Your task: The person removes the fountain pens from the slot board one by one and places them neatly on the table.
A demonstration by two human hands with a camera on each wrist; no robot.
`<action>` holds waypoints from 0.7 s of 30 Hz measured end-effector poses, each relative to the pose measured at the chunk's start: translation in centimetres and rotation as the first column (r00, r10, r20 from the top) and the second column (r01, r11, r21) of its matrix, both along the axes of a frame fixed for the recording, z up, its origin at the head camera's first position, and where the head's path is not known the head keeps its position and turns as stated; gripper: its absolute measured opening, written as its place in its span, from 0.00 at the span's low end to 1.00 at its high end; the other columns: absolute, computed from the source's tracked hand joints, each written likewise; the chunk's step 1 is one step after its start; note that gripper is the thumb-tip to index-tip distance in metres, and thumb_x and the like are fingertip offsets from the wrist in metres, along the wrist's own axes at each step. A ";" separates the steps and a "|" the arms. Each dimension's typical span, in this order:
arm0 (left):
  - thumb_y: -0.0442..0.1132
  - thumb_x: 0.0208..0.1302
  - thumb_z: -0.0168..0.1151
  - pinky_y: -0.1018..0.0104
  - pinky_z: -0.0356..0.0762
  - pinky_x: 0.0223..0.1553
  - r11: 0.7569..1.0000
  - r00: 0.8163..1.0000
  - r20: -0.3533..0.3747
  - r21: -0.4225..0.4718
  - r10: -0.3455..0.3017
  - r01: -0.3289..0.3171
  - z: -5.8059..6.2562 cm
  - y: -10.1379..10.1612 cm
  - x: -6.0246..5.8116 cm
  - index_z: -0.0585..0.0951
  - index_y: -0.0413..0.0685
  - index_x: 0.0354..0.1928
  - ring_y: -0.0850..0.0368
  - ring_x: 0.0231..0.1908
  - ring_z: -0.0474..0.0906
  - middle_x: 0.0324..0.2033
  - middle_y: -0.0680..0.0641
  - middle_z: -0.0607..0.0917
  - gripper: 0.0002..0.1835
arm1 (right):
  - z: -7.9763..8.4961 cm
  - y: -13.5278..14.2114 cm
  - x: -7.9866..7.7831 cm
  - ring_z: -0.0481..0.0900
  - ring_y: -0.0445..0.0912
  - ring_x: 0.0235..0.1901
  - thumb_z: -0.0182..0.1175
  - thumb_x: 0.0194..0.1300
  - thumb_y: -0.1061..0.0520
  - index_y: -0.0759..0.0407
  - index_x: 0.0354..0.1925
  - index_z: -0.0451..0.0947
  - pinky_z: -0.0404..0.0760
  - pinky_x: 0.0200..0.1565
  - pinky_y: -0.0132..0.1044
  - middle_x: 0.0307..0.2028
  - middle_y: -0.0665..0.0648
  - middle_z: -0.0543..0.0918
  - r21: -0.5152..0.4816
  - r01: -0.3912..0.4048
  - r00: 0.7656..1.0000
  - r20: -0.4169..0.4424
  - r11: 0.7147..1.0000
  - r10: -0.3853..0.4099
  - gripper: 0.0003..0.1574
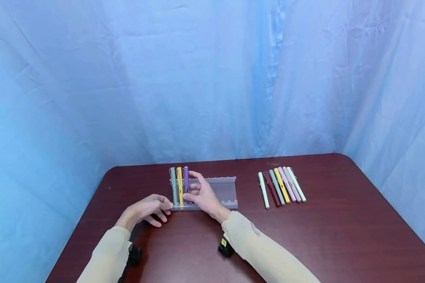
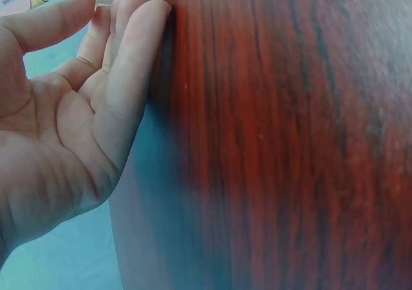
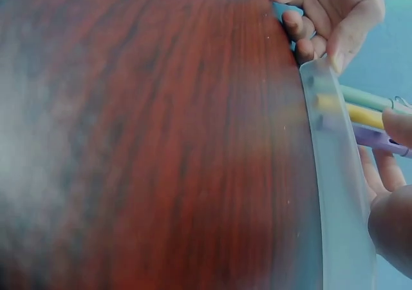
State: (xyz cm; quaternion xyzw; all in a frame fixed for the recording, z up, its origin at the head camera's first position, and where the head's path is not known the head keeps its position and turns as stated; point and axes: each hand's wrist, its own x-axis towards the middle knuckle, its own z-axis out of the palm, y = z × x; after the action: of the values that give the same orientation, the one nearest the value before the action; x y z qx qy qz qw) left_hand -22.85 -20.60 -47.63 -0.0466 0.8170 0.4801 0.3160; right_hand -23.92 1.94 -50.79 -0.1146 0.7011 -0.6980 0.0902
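Note:
A clear, notched pen rack (image 1: 224,190) lies across the table, its front lip (image 3: 344,206) nearest me. Three capped pens stand side by side at its left end: a grey-green pen (image 1: 174,188), a yellow pen (image 1: 180,184) and a purple pen (image 1: 185,177). My right hand (image 1: 206,198) is at the purple pen, thumb in front of the barrel and fingers at its right side. With thumb and fingertips, my left hand (image 1: 148,208) pinches the rack's front left corner. In the left wrist view, the left hand (image 2: 71,116) hides most of that corner.
Right of the rack lies a row of several capped pens, among them a pale green pen (image 1: 263,190), a dark red pen (image 1: 272,189) and another yellow pen (image 1: 281,184). Blue curtains (image 1: 198,78) hang behind the dark wooden table (image 1: 340,220).

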 end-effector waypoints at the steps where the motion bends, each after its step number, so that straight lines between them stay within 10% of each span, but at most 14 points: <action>1: 0.43 0.71 0.61 0.56 0.87 0.29 1.000 1.000 0.000 0.000 0.001 -0.001 0.0 0.0 0.0 0.81 0.42 0.45 0.50 0.30 0.82 0.36 0.42 0.83 0.11 | 0.0 0.0 0.0 0.86 0.51 0.42 0.69 0.63 0.69 0.45 0.74 0.62 0.85 0.43 0.39 0.46 0.61 0.84 0.003 0.004 1.000 0.001 1.000 -0.004 0.49; 21: 0.44 0.71 0.61 0.56 0.87 0.29 1.000 1.000 -0.007 -0.002 0.005 -0.005 -0.1 0.2 0.1 0.81 0.42 0.45 0.49 0.30 0.82 0.36 0.42 0.83 0.12 | 0.0 0.6 0.6 0.86 0.53 0.39 0.66 0.64 0.70 0.55 0.71 0.65 0.83 0.40 0.35 0.47 0.63 0.86 -0.094 -0.008 1.000 -0.004 0.996 0.007 0.41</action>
State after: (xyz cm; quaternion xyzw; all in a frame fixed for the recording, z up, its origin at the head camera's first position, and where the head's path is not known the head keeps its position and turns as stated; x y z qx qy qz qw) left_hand -22.79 -20.41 -47.72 -0.0474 0.8183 0.4804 0.3121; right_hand -23.37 2.57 -50.79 -0.1227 0.6673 -0.7296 0.0862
